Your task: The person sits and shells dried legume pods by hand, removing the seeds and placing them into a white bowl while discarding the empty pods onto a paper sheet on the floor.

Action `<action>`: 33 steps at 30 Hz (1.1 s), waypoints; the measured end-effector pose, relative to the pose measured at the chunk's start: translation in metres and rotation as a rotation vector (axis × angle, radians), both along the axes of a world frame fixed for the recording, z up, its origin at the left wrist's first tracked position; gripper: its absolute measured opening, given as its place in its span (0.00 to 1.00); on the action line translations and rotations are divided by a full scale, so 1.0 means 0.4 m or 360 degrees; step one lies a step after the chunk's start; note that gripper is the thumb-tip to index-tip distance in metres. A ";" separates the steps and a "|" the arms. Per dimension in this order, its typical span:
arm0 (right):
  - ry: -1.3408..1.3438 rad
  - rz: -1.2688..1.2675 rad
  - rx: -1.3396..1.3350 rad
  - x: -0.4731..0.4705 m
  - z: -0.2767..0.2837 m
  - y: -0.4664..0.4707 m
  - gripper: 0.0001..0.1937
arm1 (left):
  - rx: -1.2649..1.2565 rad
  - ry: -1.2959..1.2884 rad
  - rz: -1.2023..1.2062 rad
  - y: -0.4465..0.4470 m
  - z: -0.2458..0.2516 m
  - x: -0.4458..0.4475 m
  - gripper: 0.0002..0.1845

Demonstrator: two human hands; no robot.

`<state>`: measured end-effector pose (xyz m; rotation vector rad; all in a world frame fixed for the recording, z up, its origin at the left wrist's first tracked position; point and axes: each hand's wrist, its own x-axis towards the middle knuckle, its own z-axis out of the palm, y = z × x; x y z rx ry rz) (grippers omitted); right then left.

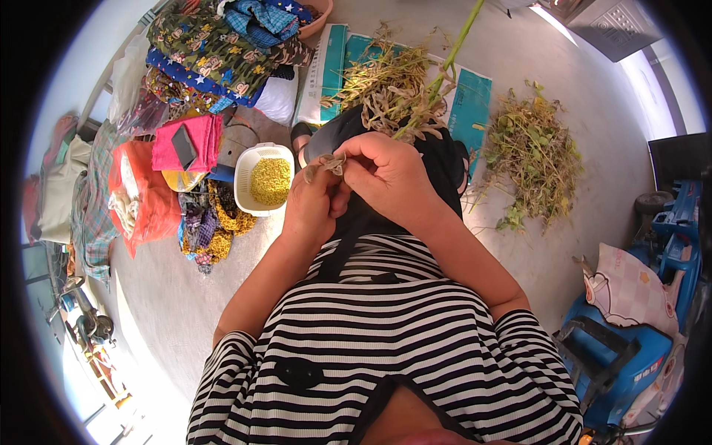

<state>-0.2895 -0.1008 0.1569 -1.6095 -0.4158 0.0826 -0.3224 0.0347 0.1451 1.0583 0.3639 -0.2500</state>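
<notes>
Dry, fuzzy brown bean pods [332, 163] stick up from between the fingertips of both hands, over my lap. My left hand [312, 208] grips them from below, its fingers curled. From the other side my right hand [389, 181] pinches at the same pods with thumb and forefinger. A bean plant with a thick green stalk [459, 40] and more dry pods [397, 114] lies across my knees, just beyond the right hand. Left of my hands stands a white plastic basket [243, 189] with yellow shelled beans [271, 179] inside.
Beyond my knees, dry bean plants [384, 69] lie on green-and-white sacks [471, 105]. A heap of stripped-looking stalks [534, 156] is at the right, with a blue ride-on vehicle [628, 356] nearer me. Folded cloth [211, 55], a phone-like dark slab [183, 147] and a red bag [153, 200] sit left.
</notes>
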 end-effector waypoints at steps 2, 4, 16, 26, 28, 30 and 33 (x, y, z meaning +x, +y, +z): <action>-0.0078 -0.0004 0.0015 -0.001 0.005 -0.007 0.06 | -0.0015 0.0019 0.0013 -0.001 -0.004 -0.005 0.08; -0.0105 -0.0015 0.0043 -0.003 0.011 -0.013 0.05 | -0.0034 0.0000 -0.0075 0.003 -0.010 -0.010 0.08; -0.0235 -0.0028 0.0067 -0.029 0.012 -0.021 0.08 | -0.0205 0.0150 0.0140 0.117 0.031 -0.068 0.06; -0.0603 0.0079 -0.0097 -0.066 -0.034 -0.005 0.09 | -0.0037 0.0351 0.0002 0.075 0.040 -0.101 0.07; -0.0572 0.0108 -0.0117 -0.075 -0.045 -0.009 0.09 | -0.0012 0.0353 0.0064 0.074 0.022 -0.093 0.06; -0.0536 0.0122 -0.0135 -0.081 -0.054 -0.014 0.09 | 0.0019 0.0310 -0.0008 0.082 0.012 -0.093 0.06; -0.0439 0.0116 -0.0202 -0.085 -0.060 -0.016 0.08 | 0.0024 0.0369 -0.0121 0.087 0.000 -0.096 0.06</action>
